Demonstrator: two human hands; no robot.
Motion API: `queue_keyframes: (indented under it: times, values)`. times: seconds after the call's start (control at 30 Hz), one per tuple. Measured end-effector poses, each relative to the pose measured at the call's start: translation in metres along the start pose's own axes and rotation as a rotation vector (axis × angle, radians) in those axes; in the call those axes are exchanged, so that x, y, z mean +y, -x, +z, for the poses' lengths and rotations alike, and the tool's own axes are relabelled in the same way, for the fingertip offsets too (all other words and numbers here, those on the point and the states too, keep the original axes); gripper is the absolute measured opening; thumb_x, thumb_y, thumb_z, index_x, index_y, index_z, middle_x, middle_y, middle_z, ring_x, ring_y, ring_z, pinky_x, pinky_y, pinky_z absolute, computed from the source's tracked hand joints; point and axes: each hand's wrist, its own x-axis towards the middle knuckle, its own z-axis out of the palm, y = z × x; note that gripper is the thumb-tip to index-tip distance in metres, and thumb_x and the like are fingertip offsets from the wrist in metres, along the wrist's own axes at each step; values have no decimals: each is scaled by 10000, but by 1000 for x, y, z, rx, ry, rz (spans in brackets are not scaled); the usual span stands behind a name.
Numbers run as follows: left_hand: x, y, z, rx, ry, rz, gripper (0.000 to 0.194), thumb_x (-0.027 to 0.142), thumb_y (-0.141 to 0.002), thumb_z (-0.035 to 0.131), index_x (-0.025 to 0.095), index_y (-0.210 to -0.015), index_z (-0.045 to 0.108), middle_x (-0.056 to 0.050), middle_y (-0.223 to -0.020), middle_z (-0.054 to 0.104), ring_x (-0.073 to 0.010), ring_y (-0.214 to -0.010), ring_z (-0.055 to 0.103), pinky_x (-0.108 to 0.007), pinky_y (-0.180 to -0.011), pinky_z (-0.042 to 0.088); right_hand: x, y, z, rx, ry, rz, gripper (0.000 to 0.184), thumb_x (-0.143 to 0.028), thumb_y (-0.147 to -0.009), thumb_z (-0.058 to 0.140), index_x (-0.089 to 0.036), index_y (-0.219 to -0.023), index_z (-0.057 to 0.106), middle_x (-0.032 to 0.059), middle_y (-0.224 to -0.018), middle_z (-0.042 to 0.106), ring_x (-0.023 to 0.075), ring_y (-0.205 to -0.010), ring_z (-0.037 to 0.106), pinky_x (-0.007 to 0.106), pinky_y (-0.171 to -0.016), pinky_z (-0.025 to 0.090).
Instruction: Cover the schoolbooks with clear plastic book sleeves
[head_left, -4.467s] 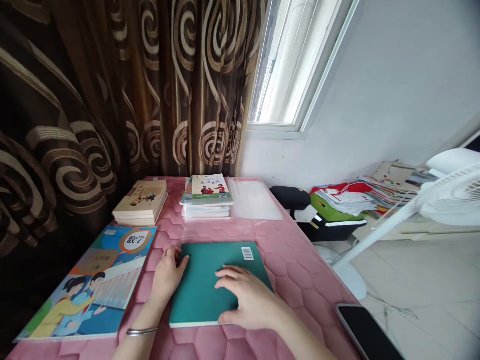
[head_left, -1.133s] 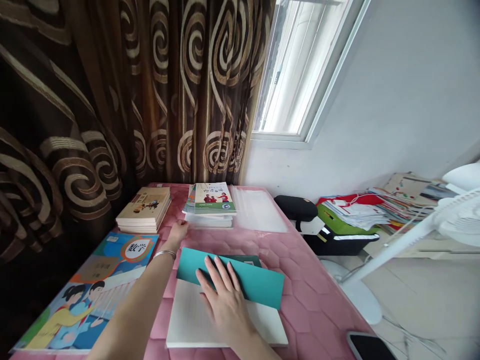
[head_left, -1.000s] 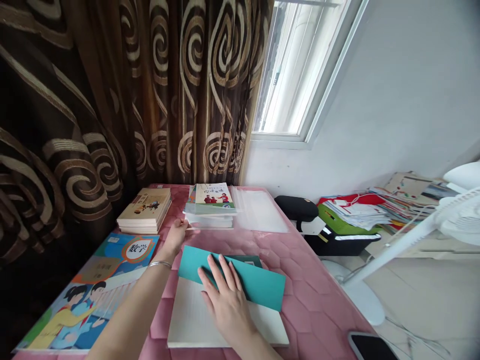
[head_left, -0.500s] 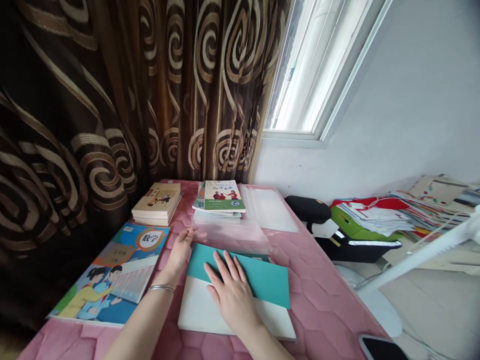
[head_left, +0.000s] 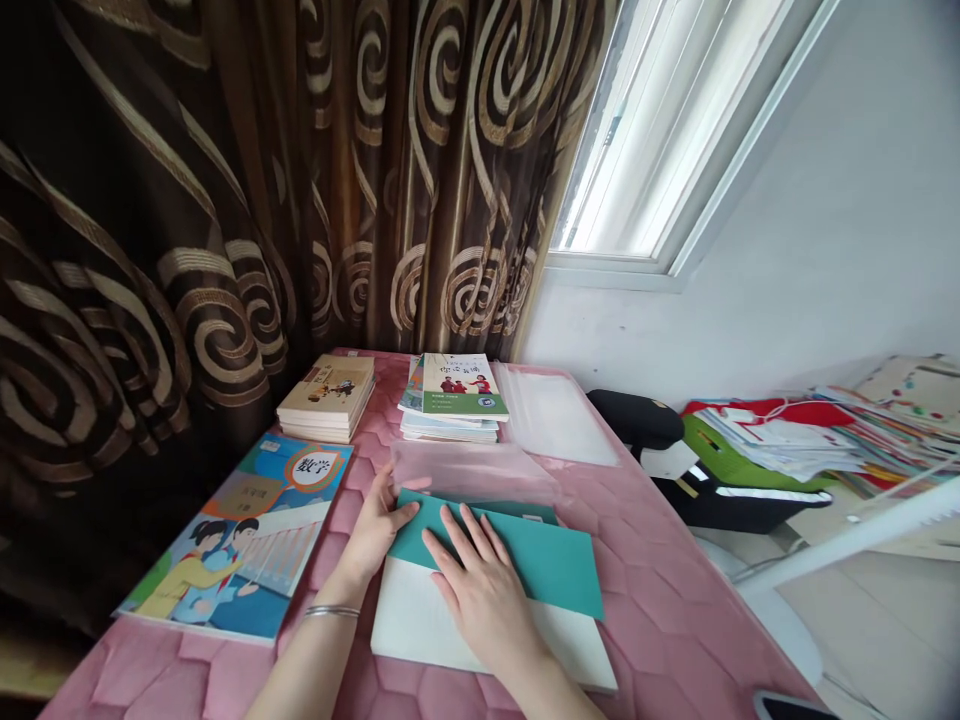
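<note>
Teal-covered book (head_left: 429, 615) is laid on pink quilted cloth (head_left: 656, 580), right of blue textbook (head_left: 251, 555). Its cover (head_left: 555, 563) is overlaid by the right hand (head_left: 484, 592), fingers spread, nothing grasped. Cover's left corner is met by the left hand (head_left: 375, 530); whether clear film (head_left: 480, 470) is gripped cannot be told.

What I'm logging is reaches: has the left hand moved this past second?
Yes: the left hand has drawn back, away from the white-topped book stack.
</note>
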Motion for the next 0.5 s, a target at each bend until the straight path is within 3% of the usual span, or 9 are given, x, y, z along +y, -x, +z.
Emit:
queue_keyframes:
  times: [0.2, 0.5]
  values:
    - [-4, -4, -5, -15, 65, 24, 930, 169, -680, 758, 265, -1449, 244, -114, -1200, 666, -218, -1044, 648, -333, -863, 469, 0, 0, -1, -11, 4, -10, 449, -352, -938, 508, -327, -1384, 469, 36, -1454, 460, 291, -1334, 404, 462, -1053, 360]
    - [-6, -3, -4, -21, 62, 40, 908, 198, -700, 757, 256, -1446, 243, -111, -1169, 675, -229, -1067, 646, -331, -865, 477, 0, 0, 0, -32, -4, -7, 436, -338, -943, 495, -330, -1378, 478, 37, -1480, 423, 296, -1351, 381, 472, -1061, 368]
